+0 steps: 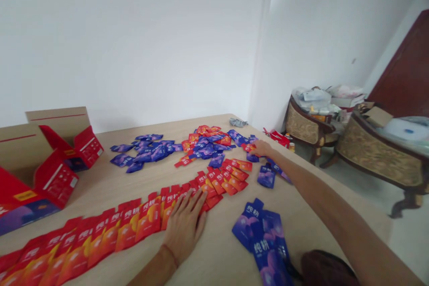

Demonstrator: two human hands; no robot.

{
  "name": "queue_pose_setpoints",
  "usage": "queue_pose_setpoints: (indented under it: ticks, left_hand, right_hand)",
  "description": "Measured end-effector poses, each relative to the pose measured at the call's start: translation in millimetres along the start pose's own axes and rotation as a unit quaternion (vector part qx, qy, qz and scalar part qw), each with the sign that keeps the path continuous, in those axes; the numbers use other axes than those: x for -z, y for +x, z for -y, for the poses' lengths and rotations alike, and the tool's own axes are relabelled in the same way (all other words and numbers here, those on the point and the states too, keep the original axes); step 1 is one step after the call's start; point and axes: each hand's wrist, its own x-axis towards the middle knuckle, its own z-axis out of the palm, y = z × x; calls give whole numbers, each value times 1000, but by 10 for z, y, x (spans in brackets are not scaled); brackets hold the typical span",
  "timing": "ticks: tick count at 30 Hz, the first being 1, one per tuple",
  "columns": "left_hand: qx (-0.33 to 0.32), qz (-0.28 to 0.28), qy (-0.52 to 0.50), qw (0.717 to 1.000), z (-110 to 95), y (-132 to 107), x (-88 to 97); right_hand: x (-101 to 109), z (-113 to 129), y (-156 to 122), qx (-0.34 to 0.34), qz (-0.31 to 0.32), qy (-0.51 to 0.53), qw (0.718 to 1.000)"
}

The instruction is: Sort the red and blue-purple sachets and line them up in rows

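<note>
By the right edge of the worktop (114, 187), the right hand (263, 148) seems to hide part of a red packet (247, 148), grip unclear; a blurred dark object (326, 269) is cropped.

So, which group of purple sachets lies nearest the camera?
The small overlapping purple cluster at the picture's lower right, between the left hand and the right forearm; every other visible purple sachet lies farther back.

From head height the camera looks forward and down across the table (214, 254)
</note>
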Motion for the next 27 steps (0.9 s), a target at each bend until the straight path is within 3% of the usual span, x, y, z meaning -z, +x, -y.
queue_pose_setpoints:
  ticks: [3, 8, 11, 16, 27]
  left_hand:
    - [-1, 0, -4, 1000, 11, -3, -27]
    - [2, 1, -5, 1000, 13, 9, -24]
    - [6, 2, -4, 1000, 8, 18, -11]
    - [5, -3, -7, 1000, 0, 16, 3]
    - [6, -10, -22, 1000, 12, 3, 0]
  right_hand:
    - [33, -158, -264, -17, -25, 23, 999]
    - [222, -190, -436, -40, -82, 106, 990]
    - [240, -87, -531, -34, -71, 180, 980]
    - [17, 242, -681, 18, -32, 255, 966]
    - [-207, 523, -565, 108, 21, 147, 983]
